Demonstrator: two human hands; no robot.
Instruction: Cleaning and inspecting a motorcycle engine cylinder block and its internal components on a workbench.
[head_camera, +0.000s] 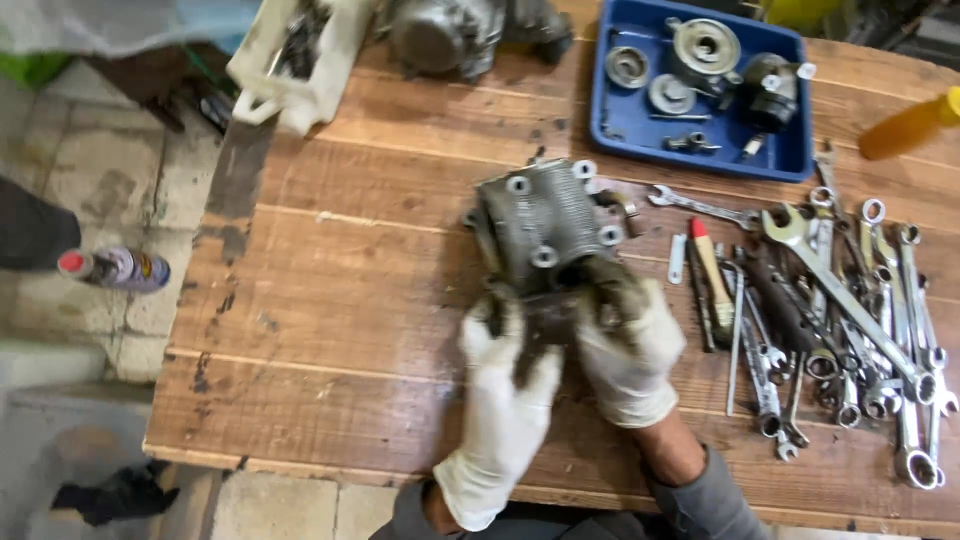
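Note:
Both my hands wear dirty white gloves and grip the near end of a grey metal engine cylinder block (545, 225) with cooling fins and several bolt holes. My left hand (505, 390) holds its lower left side. My right hand (628, 345) clasps its lower right side, with blackened fingertips. The block is held just above the wooden table (330, 300), at its middle. What lies under my fingers is hidden.
Several wrenches (850, 300) and a red-tipped screwdriver (710, 275) lie at the right. A blue tray (620, 120) with round metal parts stands at the back, beside another engine part (450, 35) and a white tub (295, 60). A spray can (115, 268) lies on the floor at left. An orange bottle (910, 125) is at far right.

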